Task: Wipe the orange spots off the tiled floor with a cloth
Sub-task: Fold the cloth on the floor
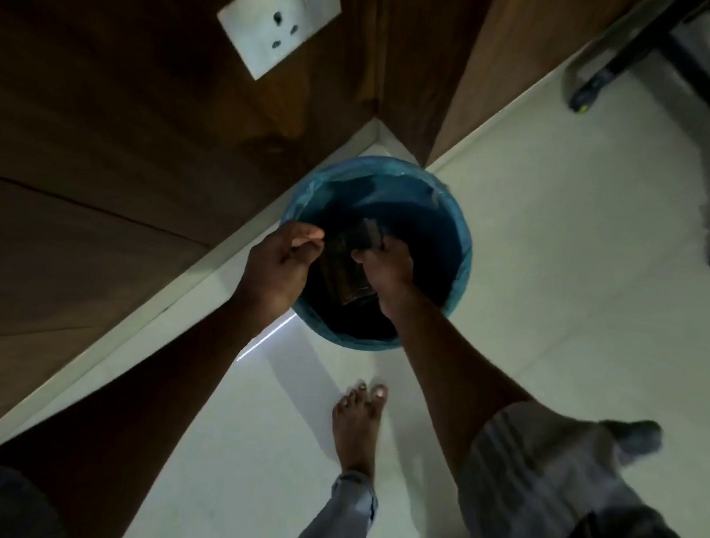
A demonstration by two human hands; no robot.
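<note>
From the head view, two hands hang over one blue-lined bin in the floor's corner: the left hand pinches something tiny, the right hand grips one dark, blurry object, perhaps the cloth.

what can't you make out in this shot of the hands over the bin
Head view only, dim:
- What the right hand holds, if anything: too dark inside the bin.
- What the left hand pinches: too small.
- Bin contents: shadowed, partly behind both hands.
- Orange spots on the floor: none visible.
</note>
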